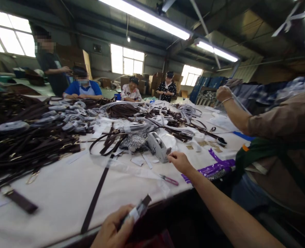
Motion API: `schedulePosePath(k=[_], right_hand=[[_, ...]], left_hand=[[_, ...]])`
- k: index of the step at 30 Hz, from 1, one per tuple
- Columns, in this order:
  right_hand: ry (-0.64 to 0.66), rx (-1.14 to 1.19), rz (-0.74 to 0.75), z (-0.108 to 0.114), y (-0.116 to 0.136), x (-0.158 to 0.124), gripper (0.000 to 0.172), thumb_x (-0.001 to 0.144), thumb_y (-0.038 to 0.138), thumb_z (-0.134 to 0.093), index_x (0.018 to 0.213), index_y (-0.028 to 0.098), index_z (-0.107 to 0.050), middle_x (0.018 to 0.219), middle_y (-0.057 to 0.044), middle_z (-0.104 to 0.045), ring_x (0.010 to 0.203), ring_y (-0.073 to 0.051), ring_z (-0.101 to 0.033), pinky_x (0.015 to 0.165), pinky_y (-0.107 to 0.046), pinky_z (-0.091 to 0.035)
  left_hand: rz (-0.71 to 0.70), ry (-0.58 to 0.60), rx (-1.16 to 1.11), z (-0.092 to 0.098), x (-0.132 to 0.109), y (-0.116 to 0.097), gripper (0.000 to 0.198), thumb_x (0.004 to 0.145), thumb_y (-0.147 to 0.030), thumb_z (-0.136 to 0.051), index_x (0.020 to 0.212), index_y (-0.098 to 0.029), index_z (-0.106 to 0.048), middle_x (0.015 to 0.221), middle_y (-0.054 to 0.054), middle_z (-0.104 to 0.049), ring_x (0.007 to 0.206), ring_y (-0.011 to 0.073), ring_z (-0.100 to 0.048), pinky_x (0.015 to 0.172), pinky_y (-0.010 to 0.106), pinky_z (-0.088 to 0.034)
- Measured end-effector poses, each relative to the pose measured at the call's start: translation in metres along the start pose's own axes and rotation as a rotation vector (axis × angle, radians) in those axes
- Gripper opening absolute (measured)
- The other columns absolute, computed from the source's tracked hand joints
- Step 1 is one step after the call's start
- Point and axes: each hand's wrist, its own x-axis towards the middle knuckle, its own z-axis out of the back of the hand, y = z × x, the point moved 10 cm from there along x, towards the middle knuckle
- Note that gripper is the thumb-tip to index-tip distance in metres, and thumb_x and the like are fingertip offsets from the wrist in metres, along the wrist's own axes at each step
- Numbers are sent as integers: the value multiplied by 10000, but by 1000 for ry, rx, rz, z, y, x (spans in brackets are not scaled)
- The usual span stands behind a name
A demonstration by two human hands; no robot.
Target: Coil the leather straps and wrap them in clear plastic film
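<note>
Low in the view, my left hand is closed around a short, flat dark piece with a pale, shiny wrapping; it looks like a folded strap, though its exact kind is unclear. My right hand reaches over the table with thumb and forefinger pinched at the front end of a grey tape dispenser. Whatever lies in that pinch is too small to make out. A pink-handled cutter rests just below the right hand. To the left, one dark strap runs down to the table's front edge.
Heaps of brown straps with metal clasps and coiled wrapped straps cover the left and middle of the white table. Purple packaging lies at the right edge. A co-worker stands close on my right; several others work across the table.
</note>
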Motion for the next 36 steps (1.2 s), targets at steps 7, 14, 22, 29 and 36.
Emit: schedulePosePath(k=[7, 14, 22, 29, 36], right_hand=[[277, 423, 213, -61, 88, -118, 259, 826, 392, -677, 688, 173, -696, 623, -4, -652, 582, -131, -527, 588, -262, -413], [235, 386, 94, -99, 74, -135, 286, 802, 356, -667, 588, 169, -634, 576, 11, -606, 579, -128, -519, 607, -265, -410], [253, 493, -57, -119, 47, -137, 353, 741, 467, -731, 585, 166, -633, 565, 5, -594, 572, -136, -516, 583, -270, -401], [285, 660, -308, -136, 24, -141, 426, 606, 504, -803, 573, 183, -525, 464, 72, -447, 432, -65, -341, 443, -231, -255], [446, 705, -345, -148, 18, -146, 395, 617, 486, -790, 666, 147, -591, 501, 51, -534, 412, -49, -377, 406, -199, -226]], left_hand=[[-254, -351, 302, 21, 24, -37, 264, 904, -346, -485, 906, -152, -665, 973, 101, -662, 923, 241, -608, 873, 372, -486], [-645, -482, 585, 2, 6, -64, 185, 908, -188, -486, 770, -185, -610, 768, 68, -621, 965, 253, -602, 997, 449, -465], [-626, -534, 800, 1, 2, -54, 77, 861, -159, -529, 850, -182, -603, 861, 99, -655, 1039, 300, -610, 1038, 542, -411], [-609, -534, 938, -11, 1, -55, 109, 894, -174, -511, 913, -160, -617, 917, 117, -679, 1187, 364, -548, 1094, 630, -272], [-587, -495, 996, -10, 6, -48, 114, 902, -187, -518, 931, -148, -621, 930, 118, -681, 1204, 363, -541, 1114, 628, -240]])
